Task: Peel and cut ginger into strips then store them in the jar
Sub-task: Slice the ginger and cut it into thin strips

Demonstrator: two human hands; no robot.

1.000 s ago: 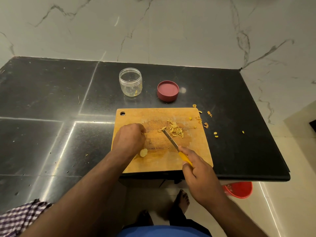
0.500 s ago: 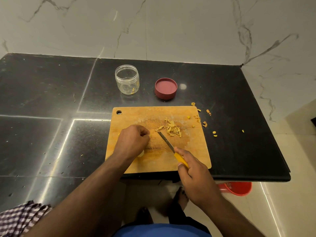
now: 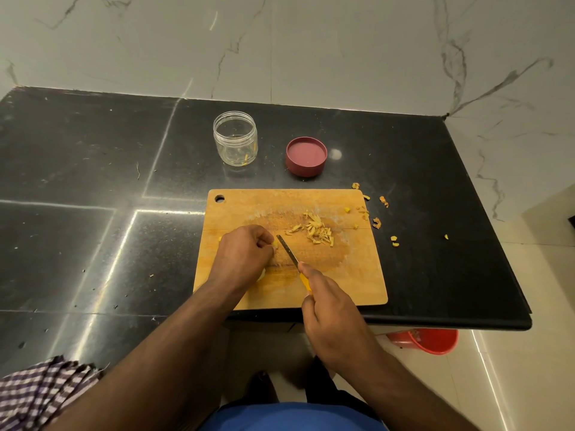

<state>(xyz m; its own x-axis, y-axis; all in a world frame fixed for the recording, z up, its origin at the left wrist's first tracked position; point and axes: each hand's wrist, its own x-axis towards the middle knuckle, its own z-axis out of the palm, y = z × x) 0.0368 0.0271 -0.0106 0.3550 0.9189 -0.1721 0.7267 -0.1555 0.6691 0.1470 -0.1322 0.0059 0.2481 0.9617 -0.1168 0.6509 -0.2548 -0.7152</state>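
On the wooden cutting board (image 3: pixel 357 275) my left hand (image 3: pixel 242 256) curls over a small piece of ginger (image 3: pixel 275 245), only its yellow tip showing at my fingertips. My right hand (image 3: pixel 333 315) grips a yellow-handled knife (image 3: pixel 287 251), its blade tip right beside that ginger. A pile of cut ginger strips (image 3: pixel 314 230) lies on the board to the right of the blade. Another pale ginger bit (image 3: pixel 262 275) peeks out under my left wrist. The clear jar (image 3: pixel 235 137) stands open behind the board with a few strips at its bottom. Its dark red lid (image 3: pixel 306 156) lies to its right.
Ginger peel scraps (image 3: pixel 377 223) are scattered on the black counter (image 3: pixel 93 181) off the board's right edge. The counter's front edge runs just below the board. A red bucket (image 3: pixel 431 340) sits on the floor beneath, and a checked cloth (image 3: pixel 40 393) is at lower left.
The knife blade has moved left, from near the strip pile to right beside my left fingertips. My left hand now covers most of the pale ginger bit near the wrist.
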